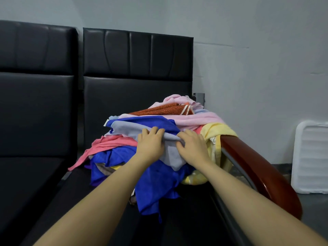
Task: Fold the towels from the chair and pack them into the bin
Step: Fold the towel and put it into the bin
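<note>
Head view. Pale grey wall point(248, 32) behind; in front of it two black padded leather chairs point(138, 55) side by side, with a reddish-brown wooden armrest point(255, 164) on the right chair. White ribbed plastic bin point(310, 157) upright on the floor at far right, against the wall, well apart from the towels.

Loose heap of towels piled on the seat of the right chair point(191, 206), against the armrest. Light grey soft towel point(170, 153) on top at the front, long axis roughly left to right, near end hanging down toward the camera. Under it a bright blue towel point(156, 185), draped down over the seat edge, long axis pointing toward the viewer. Coral-pink towel point(106, 144) stretched out to the left, tip on the seat. Yellow towel point(218, 130) over the armrest end. Pale pink towel point(200, 118) and rust-orange towel with cream stripes point(163, 110) higher up at the back.

Left hand point(150, 144) on the grey towel, fingers curled over its upper fold, gripping the cloth. Right hand point(193, 146) just beside it, fingertips pinching the same fold. Both forearms bare, stretched forward.
</note>
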A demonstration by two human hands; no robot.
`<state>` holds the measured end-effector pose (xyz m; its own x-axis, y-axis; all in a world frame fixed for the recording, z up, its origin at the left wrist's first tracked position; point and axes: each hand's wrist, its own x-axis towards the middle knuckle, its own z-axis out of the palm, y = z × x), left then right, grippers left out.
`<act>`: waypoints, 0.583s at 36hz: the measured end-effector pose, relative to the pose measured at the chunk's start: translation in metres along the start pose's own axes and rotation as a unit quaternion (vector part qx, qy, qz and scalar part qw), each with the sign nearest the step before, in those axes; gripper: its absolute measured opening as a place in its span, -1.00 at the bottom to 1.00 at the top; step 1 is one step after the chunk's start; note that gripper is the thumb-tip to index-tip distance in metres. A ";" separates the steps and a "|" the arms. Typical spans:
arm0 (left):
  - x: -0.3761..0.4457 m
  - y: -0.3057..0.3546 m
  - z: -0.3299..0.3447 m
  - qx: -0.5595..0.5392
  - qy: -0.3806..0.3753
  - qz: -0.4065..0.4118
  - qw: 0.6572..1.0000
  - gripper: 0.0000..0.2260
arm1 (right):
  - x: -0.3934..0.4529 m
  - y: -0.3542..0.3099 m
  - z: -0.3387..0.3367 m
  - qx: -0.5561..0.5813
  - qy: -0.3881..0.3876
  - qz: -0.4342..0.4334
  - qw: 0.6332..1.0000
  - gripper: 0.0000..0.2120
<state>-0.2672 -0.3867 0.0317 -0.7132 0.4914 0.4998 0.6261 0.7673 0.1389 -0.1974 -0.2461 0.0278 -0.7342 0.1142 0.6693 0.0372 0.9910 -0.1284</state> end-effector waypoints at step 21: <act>-0.148 0.015 -0.022 -0.069 -0.219 -0.039 0.973 -0.76 | -0.137 -0.030 -0.057 0.035 -0.278 0.039 0.959 -0.86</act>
<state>-0.1453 -0.4569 -0.0207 -0.8077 0.5848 0.0753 0.5789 0.7623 0.2896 -0.0596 -0.2874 -0.0180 -0.9797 0.1136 0.1654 0.0749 0.9718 -0.2235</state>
